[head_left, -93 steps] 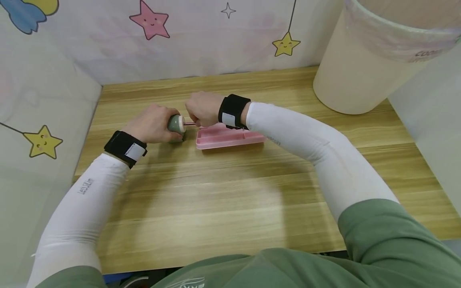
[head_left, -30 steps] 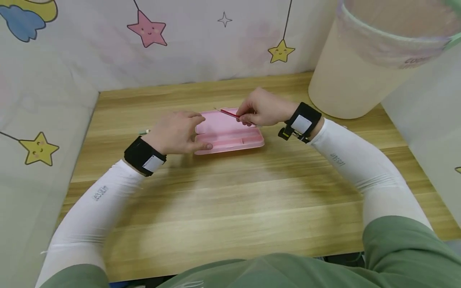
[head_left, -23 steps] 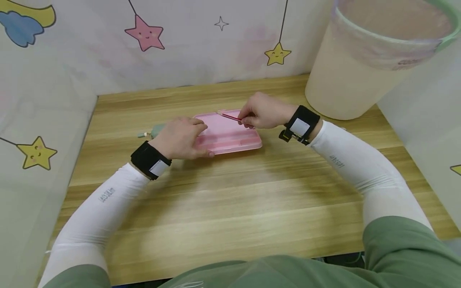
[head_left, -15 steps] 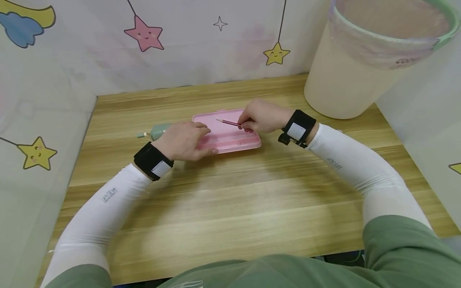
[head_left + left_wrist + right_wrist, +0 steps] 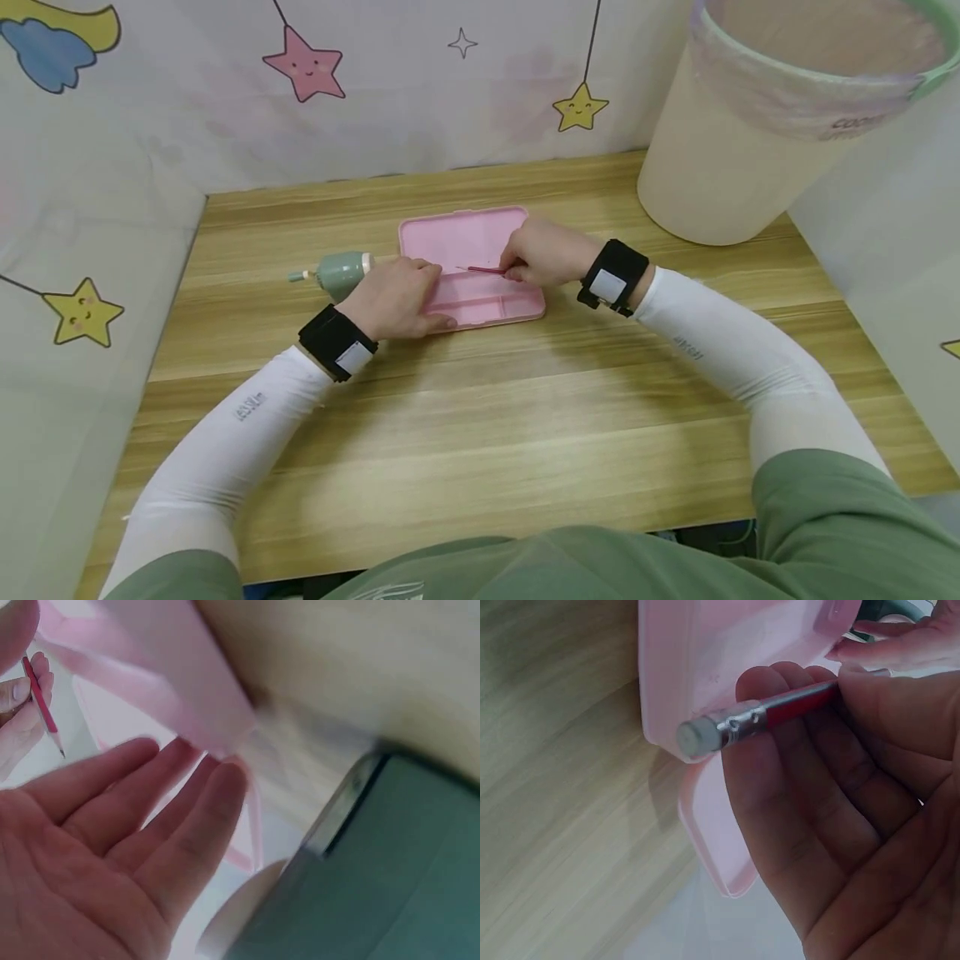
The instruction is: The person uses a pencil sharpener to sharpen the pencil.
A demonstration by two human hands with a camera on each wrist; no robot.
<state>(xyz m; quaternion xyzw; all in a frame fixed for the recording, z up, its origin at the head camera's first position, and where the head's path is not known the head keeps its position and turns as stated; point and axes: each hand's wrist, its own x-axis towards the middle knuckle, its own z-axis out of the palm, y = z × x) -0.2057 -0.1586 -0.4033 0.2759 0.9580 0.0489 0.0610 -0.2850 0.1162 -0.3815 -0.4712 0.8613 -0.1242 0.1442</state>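
Your right hand (image 5: 542,254) is pinching the red pencil (image 5: 487,270), tip pointing toward the table's (image 5: 480,433) left edge, while your relaxed left hand (image 5: 397,297) is steadying the pink case (image 5: 461,237).

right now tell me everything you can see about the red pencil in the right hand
The thin red pencil has a silver metal ferrule and a pale grey eraser cap at one end and a sharpened tip at the other. It lies nearly level, tip toward the person's left, just above the tray of the open pink plastic pencil case. The right hand pinches it near the eraser end; nothing else visibly touches it.
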